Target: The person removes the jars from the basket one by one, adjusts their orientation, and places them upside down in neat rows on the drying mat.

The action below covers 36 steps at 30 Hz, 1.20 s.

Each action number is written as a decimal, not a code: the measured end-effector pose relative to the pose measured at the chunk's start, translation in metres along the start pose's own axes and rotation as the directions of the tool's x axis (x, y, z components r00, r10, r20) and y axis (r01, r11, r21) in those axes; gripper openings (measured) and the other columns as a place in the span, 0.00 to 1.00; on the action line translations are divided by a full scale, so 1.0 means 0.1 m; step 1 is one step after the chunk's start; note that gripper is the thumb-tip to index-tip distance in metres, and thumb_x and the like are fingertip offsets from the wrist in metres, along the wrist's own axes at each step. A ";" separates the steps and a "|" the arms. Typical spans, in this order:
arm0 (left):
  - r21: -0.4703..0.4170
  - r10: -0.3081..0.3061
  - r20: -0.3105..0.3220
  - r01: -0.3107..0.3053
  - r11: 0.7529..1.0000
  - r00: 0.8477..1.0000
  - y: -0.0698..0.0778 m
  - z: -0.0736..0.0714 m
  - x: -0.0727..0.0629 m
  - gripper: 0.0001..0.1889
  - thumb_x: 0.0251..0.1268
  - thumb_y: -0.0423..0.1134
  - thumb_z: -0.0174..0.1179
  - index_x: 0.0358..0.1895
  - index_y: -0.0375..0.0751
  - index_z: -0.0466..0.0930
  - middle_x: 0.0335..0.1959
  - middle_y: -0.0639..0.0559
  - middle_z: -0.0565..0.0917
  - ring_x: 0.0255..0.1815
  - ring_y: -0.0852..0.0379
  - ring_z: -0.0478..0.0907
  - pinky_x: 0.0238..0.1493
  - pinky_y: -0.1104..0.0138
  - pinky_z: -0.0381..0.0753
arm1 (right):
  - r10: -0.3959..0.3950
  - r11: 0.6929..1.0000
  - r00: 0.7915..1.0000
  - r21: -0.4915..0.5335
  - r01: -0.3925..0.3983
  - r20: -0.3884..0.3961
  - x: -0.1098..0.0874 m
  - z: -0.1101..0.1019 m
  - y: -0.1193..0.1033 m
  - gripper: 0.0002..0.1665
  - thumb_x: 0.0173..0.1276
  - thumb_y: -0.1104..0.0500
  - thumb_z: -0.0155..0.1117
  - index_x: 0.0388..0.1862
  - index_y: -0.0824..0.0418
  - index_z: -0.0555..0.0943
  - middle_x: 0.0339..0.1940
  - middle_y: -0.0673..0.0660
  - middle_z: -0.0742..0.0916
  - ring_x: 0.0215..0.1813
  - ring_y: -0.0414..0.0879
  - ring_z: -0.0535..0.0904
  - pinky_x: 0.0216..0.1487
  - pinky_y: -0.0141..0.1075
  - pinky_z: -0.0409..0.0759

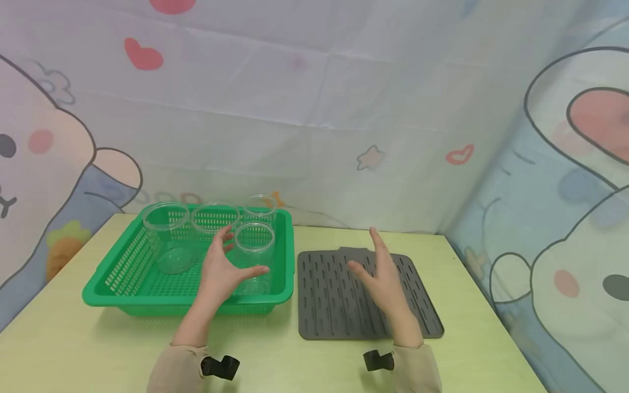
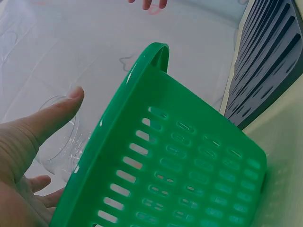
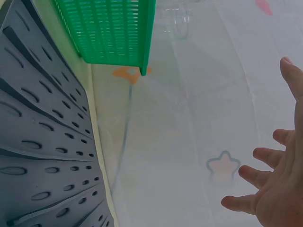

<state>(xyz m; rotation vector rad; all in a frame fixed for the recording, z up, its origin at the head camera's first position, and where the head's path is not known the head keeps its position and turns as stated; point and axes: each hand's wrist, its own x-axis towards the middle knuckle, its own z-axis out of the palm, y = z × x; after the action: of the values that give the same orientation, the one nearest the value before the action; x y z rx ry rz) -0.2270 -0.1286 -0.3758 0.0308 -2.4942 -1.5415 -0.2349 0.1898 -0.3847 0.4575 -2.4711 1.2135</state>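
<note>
My left hand [image 1: 221,270] hovers over the front of a green plastic basket [image 1: 172,301], thumb spread wide from the fingers, holding nothing. Just beside it stands a clear cup [image 1: 259,255] in the basket's front right corner. Three more clear cups share the basket: a wide one [image 1: 169,245] at left, another [image 1: 216,218] partly hidden behind my fingers, and a narrower one [image 1: 260,206] at the back right. Over a dark grey ridged mat [image 1: 334,305] my right hand [image 1: 385,278] is raised, fingers extended and thumb apart, with nothing in it.
Basket and mat lie side by side on a pale yellow-green table [image 1: 265,355], a narrow gap between them. A printed cloth [image 1: 314,136] hangs behind the table and along both sides. Each wrist wears a small black camera mount [image 1: 221,367].
</note>
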 end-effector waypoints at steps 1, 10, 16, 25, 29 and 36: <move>0.004 -0.007 0.010 0.007 1.000 1.000 -0.01 0.01 0.00 0.61 0.45 0.45 0.79 0.79 0.45 0.43 0.75 0.38 0.59 0.74 0.39 0.59 0.66 0.41 0.68 | 0.006 1.000 1.000 0.002 -0.006 0.002 0.00 0.00 0.01 0.55 0.66 0.33 0.58 0.81 0.54 0.45 0.81 0.61 0.54 0.80 0.63 0.49 0.72 0.69 0.50; -0.005 -0.069 0.115 0.070 0.998 0.991 -0.07 0.01 0.03 0.62 0.47 0.46 0.78 0.79 0.44 0.38 0.78 0.37 0.52 0.77 0.37 0.54 0.66 0.41 0.69 | 0.056 0.998 0.998 0.015 -0.056 -0.006 -0.02 -0.01 0.14 0.53 0.67 0.38 0.59 0.81 0.55 0.46 0.80 0.65 0.56 0.78 0.66 0.52 0.70 0.71 0.53; 0.033 -0.090 0.167 0.086 0.996 0.982 -0.09 0.03 0.03 0.62 0.50 0.47 0.76 0.79 0.41 0.37 0.77 0.33 0.52 0.76 0.35 0.53 0.67 0.40 0.67 | 0.075 0.997 0.997 0.037 -0.074 -0.013 -0.04 -0.05 0.22 0.52 0.68 0.42 0.60 0.81 0.55 0.46 0.79 0.65 0.57 0.78 0.65 0.52 0.70 0.71 0.52; 0.053 -0.054 0.193 0.045 0.998 0.980 -0.09 0.05 0.05 0.57 0.54 0.47 0.74 0.79 0.44 0.40 0.75 0.31 0.56 0.74 0.32 0.57 0.65 0.39 0.68 | 0.060 0.996 0.998 0.064 -0.060 0.000 -0.03 -0.14 0.34 0.50 0.70 0.46 0.59 0.81 0.57 0.45 0.80 0.64 0.56 0.79 0.64 0.51 0.70 0.71 0.52; 0.029 -0.044 0.180 0.040 0.999 0.983 -0.09 0.03 0.04 0.54 0.54 0.44 0.73 0.79 0.45 0.44 0.76 0.34 0.57 0.74 0.33 0.56 0.66 0.39 0.67 | 0.065 0.996 0.998 0.060 -0.065 0.004 -0.03 -0.17 0.39 0.49 0.71 0.45 0.58 0.81 0.56 0.45 0.80 0.63 0.55 0.79 0.63 0.51 0.71 0.69 0.52; 0.002 -0.031 0.140 0.031 1.000 0.990 -0.08 0.03 0.04 0.51 0.54 0.42 0.74 0.78 0.46 0.49 0.76 0.36 0.58 0.75 0.35 0.57 0.65 0.39 0.68 | 0.096 0.994 0.995 0.059 -0.096 0.004 -0.02 -0.21 0.45 0.52 0.68 0.51 0.64 0.81 0.54 0.44 0.81 0.61 0.54 0.80 0.61 0.50 0.72 0.67 0.55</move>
<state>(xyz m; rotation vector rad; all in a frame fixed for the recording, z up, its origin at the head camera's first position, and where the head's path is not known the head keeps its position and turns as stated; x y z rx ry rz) -0.2321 -0.1305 -0.3833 -0.0411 -2.6122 -1.6089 -0.2489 0.2327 -0.4047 0.3582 -2.4891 1.3269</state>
